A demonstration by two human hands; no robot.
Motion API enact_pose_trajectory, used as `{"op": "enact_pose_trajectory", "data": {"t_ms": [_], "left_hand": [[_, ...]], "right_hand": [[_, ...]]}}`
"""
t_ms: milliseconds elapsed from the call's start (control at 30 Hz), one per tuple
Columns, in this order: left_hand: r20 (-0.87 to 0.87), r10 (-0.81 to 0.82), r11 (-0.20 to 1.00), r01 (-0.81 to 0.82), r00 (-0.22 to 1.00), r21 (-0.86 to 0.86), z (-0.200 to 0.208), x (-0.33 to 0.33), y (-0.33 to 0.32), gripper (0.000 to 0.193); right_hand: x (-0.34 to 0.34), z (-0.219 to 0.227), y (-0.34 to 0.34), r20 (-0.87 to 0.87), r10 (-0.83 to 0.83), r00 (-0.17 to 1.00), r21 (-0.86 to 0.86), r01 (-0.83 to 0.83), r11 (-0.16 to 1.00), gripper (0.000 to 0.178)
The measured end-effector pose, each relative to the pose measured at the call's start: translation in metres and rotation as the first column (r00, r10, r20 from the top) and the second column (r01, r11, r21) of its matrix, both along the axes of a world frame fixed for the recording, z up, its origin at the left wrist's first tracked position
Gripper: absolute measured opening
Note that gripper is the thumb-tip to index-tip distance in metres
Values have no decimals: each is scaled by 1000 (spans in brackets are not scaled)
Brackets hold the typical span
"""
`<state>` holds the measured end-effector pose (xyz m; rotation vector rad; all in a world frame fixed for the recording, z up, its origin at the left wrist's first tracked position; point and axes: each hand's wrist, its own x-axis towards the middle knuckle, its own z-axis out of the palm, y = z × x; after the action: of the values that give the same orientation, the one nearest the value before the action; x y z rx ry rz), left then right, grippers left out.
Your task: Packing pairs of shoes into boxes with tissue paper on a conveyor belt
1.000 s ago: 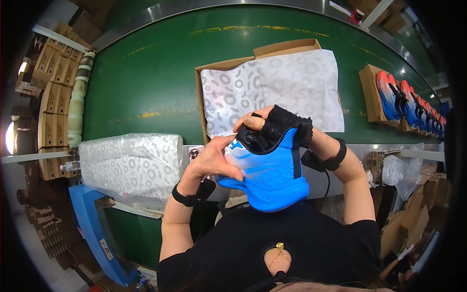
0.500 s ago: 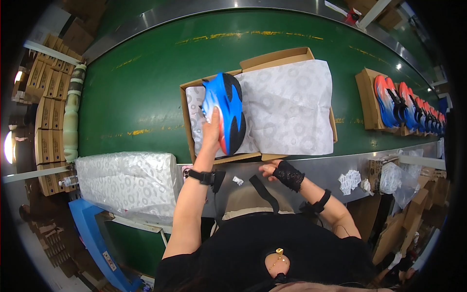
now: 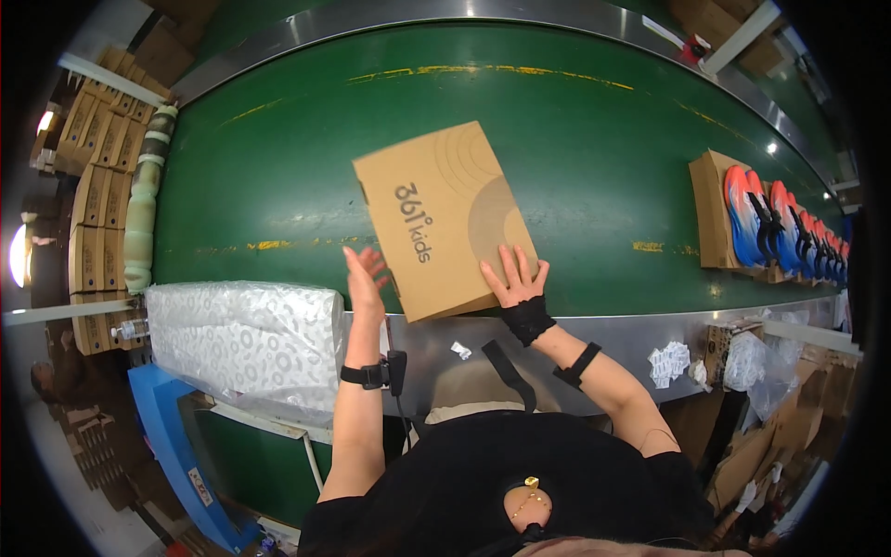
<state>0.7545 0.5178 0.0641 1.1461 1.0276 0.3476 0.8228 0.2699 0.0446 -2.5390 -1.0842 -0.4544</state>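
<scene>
Box (image 3: 450, 218) lies askew on the green counter (image 3: 278, 121), by the near metal edge, with its lid down, so I judge the closing of it as mostly done. What is left is harder for me to read: the near side falls into shadow, and I cannot tell whether the lid is seated all the way along, while whatever is inside is hidden. Over on the right, a row of red and blue shoes (image 3: 775, 223) stands uncovered in open cartons (image 3: 713, 213), which I take as work not yet done. I have the right hand (image 3: 522, 283) flat on the lid near its right-hand corner, fingers spread wide and gripping nothing. The left hand (image 3: 366, 283) is upright just beside the box's left edge, its fingers parted and slightly blurred; I see nothing in its grasp and cannot tell whether it touches the cardboard. The box itself looks plain tan and crisp, with dark lettering across the middle, thin curved lines toward the far corner and a greyish rounded patch by the right edge.
</scene>
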Motion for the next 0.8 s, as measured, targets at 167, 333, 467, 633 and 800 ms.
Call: {"op": "enact_pose_trajectory", "data": {"t_ms": [167, 333, 467, 633, 800], "left_hand": [[-237, -250, 788, 339, 939, 513, -33, -20, -25, 51], [-374, -298, 800, 443, 878, 405, -29, -17, -15, 44], [-224, -217, 769, 308, 950, 560, -33, -29, -36, 43], [-288, -238, 740, 365, 928, 565, -22, -17, -24, 47], [-269, -180, 849, 288, 946, 443, -34, -33, -48, 58]], "right_hand": [[-2, -8, 7, 53, 56, 997, -88, -51, 995, 51], [-4, -1, 5, 27, 82, 996, -124, -78, 989, 53], [-10, -5, -5, 57, 73, 996, -120, -66, 991, 53], [-2, 3, 9, 16, 39, 999, -148, -36, 988, 56], [-2, -4, -4, 52, 47, 998, -163, -38, 986, 55]]}}
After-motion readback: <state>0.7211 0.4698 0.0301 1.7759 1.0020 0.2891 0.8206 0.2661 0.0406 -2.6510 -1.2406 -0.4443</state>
